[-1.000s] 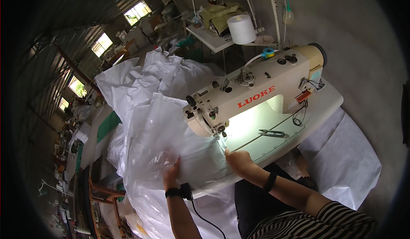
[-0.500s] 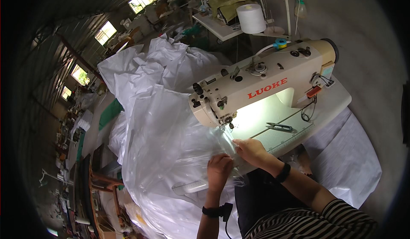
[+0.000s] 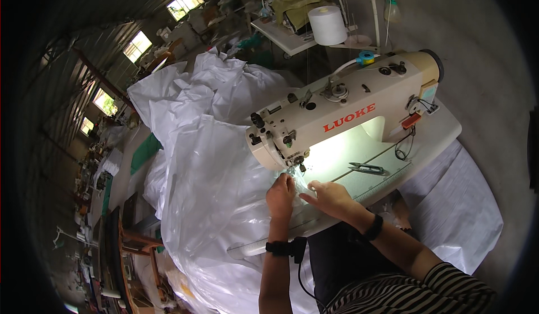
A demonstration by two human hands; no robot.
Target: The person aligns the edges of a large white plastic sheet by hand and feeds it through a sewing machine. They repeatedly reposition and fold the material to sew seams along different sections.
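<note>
Dim workshop space stretches off to the left, lit by 4 windows. Nearer, the white sheet is heaped behind and left of the sewing machine, spreading across the bed and over its front edge. The left hand, fingers bunched, pinches the sheet just in front of the needle area. Beside it, the right hand reaches to the same clear film; whether it grips is unclear. Snips lie on the bed, and 1 thread cone stands behind.
</note>
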